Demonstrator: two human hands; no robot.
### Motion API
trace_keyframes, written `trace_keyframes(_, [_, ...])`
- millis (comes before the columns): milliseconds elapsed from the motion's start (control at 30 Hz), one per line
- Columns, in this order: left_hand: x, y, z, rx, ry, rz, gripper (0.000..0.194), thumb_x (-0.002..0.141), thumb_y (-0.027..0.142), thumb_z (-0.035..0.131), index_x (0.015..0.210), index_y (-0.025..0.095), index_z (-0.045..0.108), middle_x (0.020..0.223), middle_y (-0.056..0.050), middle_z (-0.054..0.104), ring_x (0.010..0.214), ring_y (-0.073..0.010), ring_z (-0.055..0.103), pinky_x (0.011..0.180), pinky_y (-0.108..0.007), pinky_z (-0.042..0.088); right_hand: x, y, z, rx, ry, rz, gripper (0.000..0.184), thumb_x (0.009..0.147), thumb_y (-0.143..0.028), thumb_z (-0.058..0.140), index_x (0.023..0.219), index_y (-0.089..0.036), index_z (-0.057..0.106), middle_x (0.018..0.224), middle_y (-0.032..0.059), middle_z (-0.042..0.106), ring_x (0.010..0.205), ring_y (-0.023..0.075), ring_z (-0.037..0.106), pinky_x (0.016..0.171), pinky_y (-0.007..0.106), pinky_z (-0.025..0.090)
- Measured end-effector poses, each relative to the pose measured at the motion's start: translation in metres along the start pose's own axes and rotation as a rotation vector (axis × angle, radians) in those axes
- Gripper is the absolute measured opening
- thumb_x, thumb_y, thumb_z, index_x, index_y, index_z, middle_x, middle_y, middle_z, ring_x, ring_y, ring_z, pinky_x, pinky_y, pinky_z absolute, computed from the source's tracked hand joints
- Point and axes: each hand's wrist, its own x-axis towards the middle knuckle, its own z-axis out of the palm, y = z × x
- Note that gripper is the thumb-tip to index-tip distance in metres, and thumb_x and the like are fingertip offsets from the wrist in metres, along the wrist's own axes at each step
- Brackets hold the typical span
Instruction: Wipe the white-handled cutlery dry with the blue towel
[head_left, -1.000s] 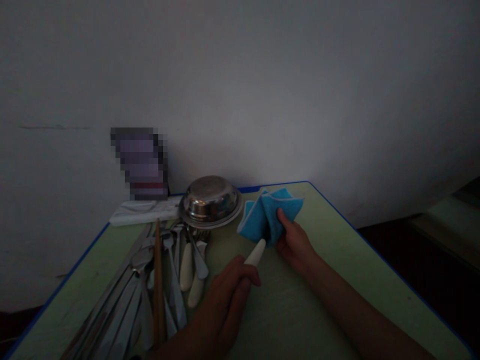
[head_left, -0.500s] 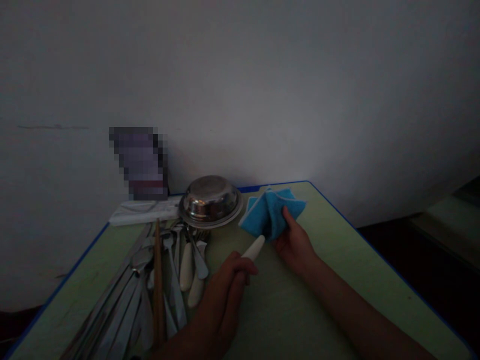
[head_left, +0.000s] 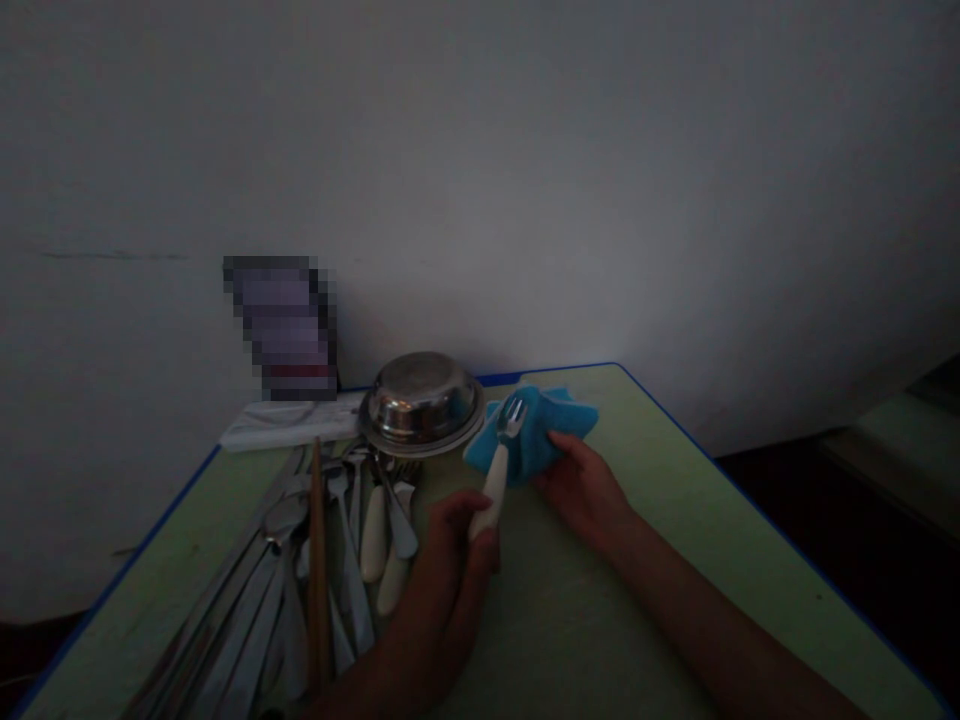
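My left hand [head_left: 454, 560] is closed around the white handle of a small fork [head_left: 501, 455], whose metal tines point up and away in front of a blue cloth. My right hand [head_left: 585, 490] grips that blue cloth [head_left: 536, 435], bunched up just above the green table top [head_left: 600, 620]. The fork's tines are out in the open, in front of the cloth. An upturned steel bowl [head_left: 420, 398] stands on a plate just left of the cloth.
A heap of cutlery [head_left: 330, 560] with metal spoons, white-handled pieces and wooden chopsticks [head_left: 316, 560] lies at the left of the table. A folded white cloth [head_left: 289, 424] and a blurred-out container [head_left: 285, 325] sit by the wall.
The fork's head was wrapped inside the blue cloth; my left hand has since drawn it out and tipped it upright, so the tines show. My right hand has bunched the cloth lower.
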Motion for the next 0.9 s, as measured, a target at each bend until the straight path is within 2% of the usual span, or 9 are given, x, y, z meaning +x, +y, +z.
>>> trace_keyframes(167, [-0.001, 0.001, -0.005, 0.101, -0.068, -0.044, 0.020, 0.094, 0.031, 0.032, 0.113, 0.023, 0.034, 0.088, -0.003, 0.053, 0.072, -0.0167, 0.051, 0.058, -0.027, 0.039, -0.002, 0.003, -0.001, -0.060, -0.042, -0.018, 0.014, 0.072, -0.022, 0.066, 0.085, -0.016, 0.067, 0.083, 0.0023, 0.073, 0.079, 0.0177, 0.067, 0.076, 0.031, 0.052])
trace_keyframes(300, [-0.001, 0.003, -0.006, 0.164, -0.077, -0.020, 0.020, 0.094, 0.030, 0.033, 0.113, 0.025, 0.036, 0.081, 0.000, 0.052, 0.066, -0.0157, 0.050, 0.058, -0.027, 0.039, -0.002, 0.004, -0.001, -0.090, -0.048, -0.030, 0.021, 0.069, -0.025, 0.071, 0.087, -0.015, 0.067, 0.085, 0.0032, 0.073, 0.081, 0.0177, 0.067, 0.078, 0.031, 0.051])
trace_keyframes(433, [-0.002, 0.004, -0.006, 0.171, -0.114, -0.016, 0.019, 0.094, 0.030, 0.033, 0.113, 0.026, 0.036, 0.076, 0.001, 0.050, 0.064, -0.0152, 0.049, 0.059, -0.027, 0.040, -0.001, 0.005, 0.000, -0.080, -0.027, -0.037, 0.021, 0.068, -0.022, 0.071, 0.087, -0.015, 0.067, 0.083, 0.0026, 0.073, 0.078, 0.0171, 0.067, 0.078, 0.031, 0.051])
trace_keyframes(533, [-0.003, 0.004, -0.005, 0.115, -0.077, -0.029, 0.019, 0.094, 0.030, 0.032, 0.112, 0.025, 0.037, 0.079, 0.000, 0.050, 0.066, -0.0145, 0.048, 0.058, -0.026, 0.040, 0.002, 0.001, 0.000, -0.022, 0.007, -0.041, 0.012, 0.072, -0.021, 0.061, 0.083, -0.019, 0.067, 0.080, -0.0005, 0.073, 0.078, 0.0170, 0.066, 0.077, 0.031, 0.051])
trace_keyframes(667, [-0.004, 0.006, -0.004, -0.037, 0.029, 0.008, 0.018, 0.095, 0.030, 0.032, 0.112, 0.026, 0.036, 0.075, 0.002, 0.047, 0.064, -0.0128, 0.047, 0.056, -0.024, 0.041, 0.004, -0.006, -0.002, 0.049, 0.022, -0.035, 0.018, 0.068, -0.019, 0.047, 0.073, -0.022, 0.064, 0.075, -0.0012, 0.072, 0.079, 0.0189, 0.066, 0.076, 0.034, 0.052])
trace_keyframes(767, [-0.003, 0.006, -0.002, -0.101, 0.068, 0.044, 0.017, 0.095, 0.031, 0.034, 0.111, 0.026, 0.036, 0.075, 0.002, 0.046, 0.063, -0.0119, 0.047, 0.055, -0.023, 0.042, 0.007, -0.007, -0.004, 0.054, 0.032, -0.012, 0.015, 0.064, -0.014, 0.049, 0.064, -0.020, 0.062, 0.065, 0.0002, 0.070, 0.078, 0.0202, 0.066, 0.077, 0.034, 0.052])
trace_keyframes(900, [-0.002, 0.005, -0.001, -0.138, 0.079, 0.022, 0.019, 0.095, 0.033, 0.034, 0.112, 0.026, 0.036, 0.078, 0.001, 0.047, 0.064, -0.0119, 0.047, 0.055, -0.023, 0.042, 0.011, -0.002, -0.008, 0.056, 0.033, 0.016, 0.013, 0.068, -0.013, 0.053, 0.059, -0.019, 0.060, 0.058, 0.0002, 0.068, 0.076, 0.0195, 0.066, 0.079, 0.032, 0.051])
